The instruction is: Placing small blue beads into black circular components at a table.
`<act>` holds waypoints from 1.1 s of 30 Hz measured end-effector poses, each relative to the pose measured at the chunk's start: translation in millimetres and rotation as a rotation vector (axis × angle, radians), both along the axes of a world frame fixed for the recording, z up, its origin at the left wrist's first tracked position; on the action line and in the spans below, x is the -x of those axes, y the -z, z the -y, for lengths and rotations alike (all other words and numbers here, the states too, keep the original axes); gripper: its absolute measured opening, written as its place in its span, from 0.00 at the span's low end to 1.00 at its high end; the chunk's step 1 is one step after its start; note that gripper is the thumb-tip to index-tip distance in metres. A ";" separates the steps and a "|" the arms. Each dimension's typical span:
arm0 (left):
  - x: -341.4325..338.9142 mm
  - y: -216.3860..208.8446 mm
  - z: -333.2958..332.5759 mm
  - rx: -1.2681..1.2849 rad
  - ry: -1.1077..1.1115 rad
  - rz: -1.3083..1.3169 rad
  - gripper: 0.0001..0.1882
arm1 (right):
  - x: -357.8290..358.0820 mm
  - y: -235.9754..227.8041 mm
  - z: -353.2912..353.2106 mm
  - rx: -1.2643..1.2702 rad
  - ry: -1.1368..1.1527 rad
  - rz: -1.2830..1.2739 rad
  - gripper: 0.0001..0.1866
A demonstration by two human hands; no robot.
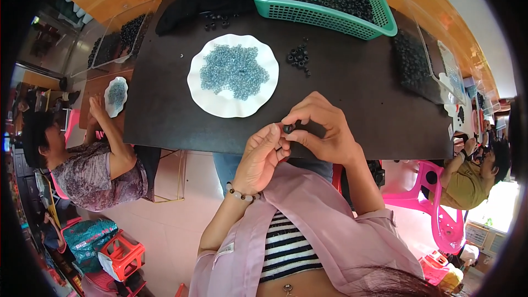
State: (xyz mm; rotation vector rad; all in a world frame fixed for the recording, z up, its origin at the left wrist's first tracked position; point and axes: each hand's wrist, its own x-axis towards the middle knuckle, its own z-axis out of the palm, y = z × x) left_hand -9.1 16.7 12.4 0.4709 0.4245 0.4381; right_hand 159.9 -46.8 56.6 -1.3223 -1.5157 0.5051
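Just beyond the table's near edge, my two hands meet around a small round black bead [288, 129] with a hole. My right hand [325, 132] pinches it between thumb and forefinger. Beside the bead, my left hand [260, 159] is closed, thumb against curled fingers; whatever is between them is hidden. Ahead and to the left lies a white scalloped plate [220, 108] carrying a heap of tiny clear-blue beads [234, 70]. Several loose black beads [297, 56] sit to the right of the plate.
A green perforated basket [324, 21] full of black beads stands at the dark table's [363, 88] far side, near black cloth [201, 0]. Clear bins [421, 66] flank the table. People sit left [99, 170] and right [473, 181]; a pink chair [434, 203] stands right.
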 end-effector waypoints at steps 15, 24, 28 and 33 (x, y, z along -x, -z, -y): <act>4.8 2.2 -2.2 -0.111 -0.017 -0.069 0.12 | 12.2 -11.1 3.2 -0.023 0.077 0.273 0.17; 5.6 0.3 -1.7 0.061 0.007 -0.002 0.15 | 14.0 -8.6 2.4 -0.023 0.062 0.191 0.17; 7.6 3.2 -3.4 0.074 0.059 0.055 0.15 | 15.5 -6.2 1.6 0.001 0.060 0.161 0.16; 7.4 4.2 -1.8 0.115 0.065 0.051 0.15 | 13.7 -1.3 1.4 0.014 0.040 0.127 0.15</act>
